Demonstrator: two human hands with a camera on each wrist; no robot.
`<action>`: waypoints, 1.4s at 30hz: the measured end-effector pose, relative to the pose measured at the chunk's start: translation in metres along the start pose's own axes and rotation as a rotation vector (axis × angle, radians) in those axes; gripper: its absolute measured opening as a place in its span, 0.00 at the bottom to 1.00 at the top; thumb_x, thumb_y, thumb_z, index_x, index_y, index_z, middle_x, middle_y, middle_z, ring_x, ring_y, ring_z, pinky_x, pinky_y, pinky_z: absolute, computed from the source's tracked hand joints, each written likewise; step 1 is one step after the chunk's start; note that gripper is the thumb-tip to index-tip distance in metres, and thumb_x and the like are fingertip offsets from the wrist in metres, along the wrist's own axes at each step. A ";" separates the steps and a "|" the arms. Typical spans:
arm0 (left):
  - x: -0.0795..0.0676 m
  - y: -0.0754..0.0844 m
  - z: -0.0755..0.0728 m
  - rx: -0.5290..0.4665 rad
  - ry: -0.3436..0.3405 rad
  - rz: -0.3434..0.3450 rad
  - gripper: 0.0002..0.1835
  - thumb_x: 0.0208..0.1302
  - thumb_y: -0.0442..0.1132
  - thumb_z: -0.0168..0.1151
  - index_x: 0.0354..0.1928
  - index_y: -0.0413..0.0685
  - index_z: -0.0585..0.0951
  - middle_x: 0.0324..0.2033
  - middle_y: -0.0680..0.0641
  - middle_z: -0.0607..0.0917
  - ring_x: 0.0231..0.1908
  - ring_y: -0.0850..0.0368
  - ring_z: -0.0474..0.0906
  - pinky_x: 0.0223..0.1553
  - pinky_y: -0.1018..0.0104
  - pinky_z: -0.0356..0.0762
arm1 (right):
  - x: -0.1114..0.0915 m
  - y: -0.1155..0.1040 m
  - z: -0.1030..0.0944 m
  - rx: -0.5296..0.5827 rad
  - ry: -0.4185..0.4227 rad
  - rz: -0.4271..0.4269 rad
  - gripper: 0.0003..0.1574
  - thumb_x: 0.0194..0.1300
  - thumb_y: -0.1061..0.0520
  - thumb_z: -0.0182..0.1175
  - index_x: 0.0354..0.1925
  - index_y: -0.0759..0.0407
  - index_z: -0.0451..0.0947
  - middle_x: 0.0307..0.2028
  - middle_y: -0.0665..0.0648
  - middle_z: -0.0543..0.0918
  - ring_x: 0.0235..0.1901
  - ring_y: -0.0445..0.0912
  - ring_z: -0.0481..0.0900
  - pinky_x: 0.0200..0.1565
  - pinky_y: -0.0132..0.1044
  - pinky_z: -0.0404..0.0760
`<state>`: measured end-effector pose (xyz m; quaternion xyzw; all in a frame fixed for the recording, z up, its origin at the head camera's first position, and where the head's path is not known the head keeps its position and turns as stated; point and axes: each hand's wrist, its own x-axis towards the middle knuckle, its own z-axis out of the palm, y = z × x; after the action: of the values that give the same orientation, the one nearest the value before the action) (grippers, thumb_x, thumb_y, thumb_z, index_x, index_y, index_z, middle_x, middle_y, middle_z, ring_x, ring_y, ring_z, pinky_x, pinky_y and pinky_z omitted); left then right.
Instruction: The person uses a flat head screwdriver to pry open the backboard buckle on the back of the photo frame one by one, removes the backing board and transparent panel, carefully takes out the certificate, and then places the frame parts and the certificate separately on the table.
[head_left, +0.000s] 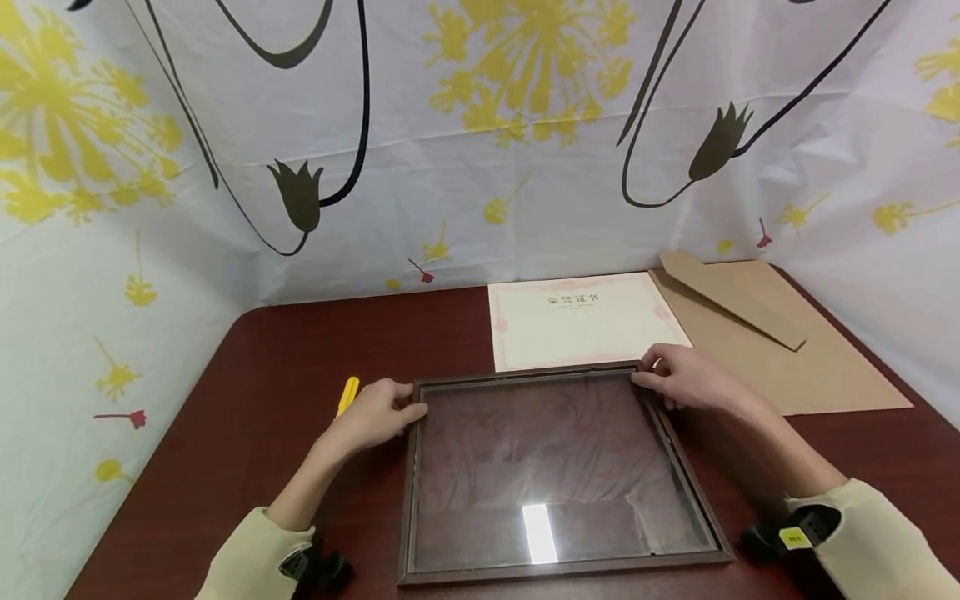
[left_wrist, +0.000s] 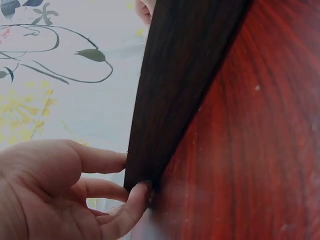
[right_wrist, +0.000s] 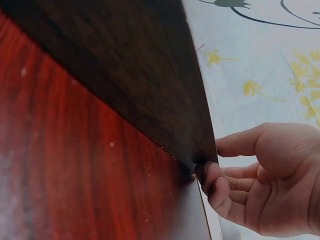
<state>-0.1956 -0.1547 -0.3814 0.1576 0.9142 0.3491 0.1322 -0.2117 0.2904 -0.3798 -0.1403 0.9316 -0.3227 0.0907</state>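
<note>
A dark wooden picture frame (head_left: 408,500) lies in front of me, its glass pane (head_left: 540,442) reflecting a bright light. My left hand (head_left: 377,414) pinches its far left corner, thumb on the top edge. At the far right corner, my right hand (head_left: 693,379) grips the frame the same way. In the left wrist view, fingers (left_wrist: 135,207) of the left hand curl against the bottom of the frame's side (left_wrist: 175,85). The right wrist view shows right fingers (right_wrist: 217,192) hooked at the lower edge of the frame side (right_wrist: 145,75).
A certificate sheet (head_left: 577,325) with a pink border lies just beyond the frame. To its right is a brown paper envelope (head_left: 787,375), its flap raised. A yellow-handled tool (head_left: 348,394) lies partly hidden behind my left hand. Patterned fabric (head_left: 480,208) hangs behind the dark red table (head_left: 300,358).
</note>
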 end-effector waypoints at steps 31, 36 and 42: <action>0.010 -0.002 0.008 -0.600 0.020 -0.130 0.30 0.81 0.37 0.43 0.78 0.37 0.48 0.41 0.37 0.79 0.32 0.51 0.83 0.46 0.56 0.83 | 0.002 0.003 -0.003 0.078 -0.069 -0.008 0.14 0.74 0.56 0.59 0.40 0.64 0.66 0.19 0.54 0.75 0.16 0.50 0.79 0.25 0.40 0.80; 0.013 -0.001 0.010 -0.757 0.041 -0.176 0.27 0.81 0.36 0.43 0.76 0.39 0.52 0.44 0.39 0.74 0.32 0.54 0.79 0.43 0.60 0.83 | 0.002 0.003 -0.002 0.083 -0.066 -0.003 0.14 0.75 0.55 0.59 0.41 0.64 0.66 0.19 0.53 0.75 0.16 0.49 0.78 0.25 0.40 0.79; 0.016 0.000 0.012 -0.888 0.081 -0.202 0.24 0.82 0.36 0.39 0.75 0.38 0.55 0.44 0.39 0.73 0.31 0.55 0.77 0.39 0.64 0.82 | 0.002 0.004 -0.001 0.088 -0.066 -0.008 0.14 0.75 0.55 0.58 0.41 0.64 0.66 0.19 0.52 0.75 0.16 0.49 0.78 0.25 0.40 0.79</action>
<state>-0.2057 -0.1414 -0.3921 -0.0179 0.6912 0.6985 0.1845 -0.2149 0.2930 -0.3813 -0.1507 0.9125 -0.3588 0.1261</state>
